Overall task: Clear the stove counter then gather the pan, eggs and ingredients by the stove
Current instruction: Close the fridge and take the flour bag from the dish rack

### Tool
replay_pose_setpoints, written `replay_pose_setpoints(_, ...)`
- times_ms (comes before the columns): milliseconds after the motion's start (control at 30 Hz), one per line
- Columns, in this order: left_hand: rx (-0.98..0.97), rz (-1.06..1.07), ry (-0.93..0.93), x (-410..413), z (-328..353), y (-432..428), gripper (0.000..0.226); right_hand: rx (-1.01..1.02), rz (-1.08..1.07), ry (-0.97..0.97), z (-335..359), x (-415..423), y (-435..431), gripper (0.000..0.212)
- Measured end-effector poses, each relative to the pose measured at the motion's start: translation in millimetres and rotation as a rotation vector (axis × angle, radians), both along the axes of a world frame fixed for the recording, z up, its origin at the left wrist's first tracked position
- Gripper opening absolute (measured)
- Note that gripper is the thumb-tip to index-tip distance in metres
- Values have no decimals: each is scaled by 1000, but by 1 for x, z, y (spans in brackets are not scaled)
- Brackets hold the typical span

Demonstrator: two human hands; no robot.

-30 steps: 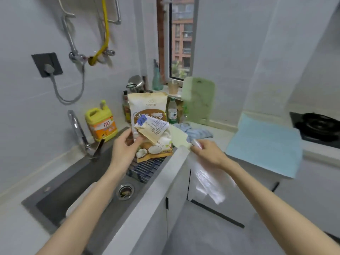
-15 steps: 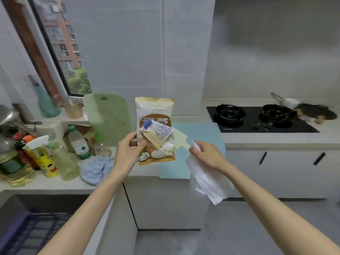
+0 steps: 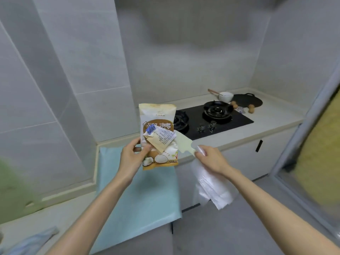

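Above the blue mat (image 3: 139, 196), the left hand (image 3: 131, 157) grips an upright cream-and-brown coconut packet (image 3: 158, 115) with a blue-clipped sachet (image 3: 161, 139) against it. The right hand (image 3: 211, 159) pinches a pale spatula (image 3: 184, 144) and a hanging plastic bag (image 3: 211, 188). Beyond the stove (image 3: 230, 124) lie the black pan (image 3: 246, 101) and brown eggs (image 3: 251, 108).

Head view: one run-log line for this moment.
left hand: holds snack bag plus clipped packet | right hand: holds clear plastic bags | pan, eggs, bowl: on counter beside stove
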State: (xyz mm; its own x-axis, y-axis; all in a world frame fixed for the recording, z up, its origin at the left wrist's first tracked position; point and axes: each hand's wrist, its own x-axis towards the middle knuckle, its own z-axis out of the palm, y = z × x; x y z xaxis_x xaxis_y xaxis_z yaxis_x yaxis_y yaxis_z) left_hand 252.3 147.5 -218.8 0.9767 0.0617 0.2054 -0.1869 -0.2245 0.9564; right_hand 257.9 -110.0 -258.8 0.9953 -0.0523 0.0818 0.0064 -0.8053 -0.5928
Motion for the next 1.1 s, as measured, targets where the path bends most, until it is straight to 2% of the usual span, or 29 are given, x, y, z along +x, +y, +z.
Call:
replay_pose_setpoints(533,-110,-119,116,212,-24,-320,22,83,-164,9,-4,185,-325,35)
replay_pose_setpoints(1100,-76,-256,225,464,-68,-574,20,181,-403,120,-36,391,-571,31)
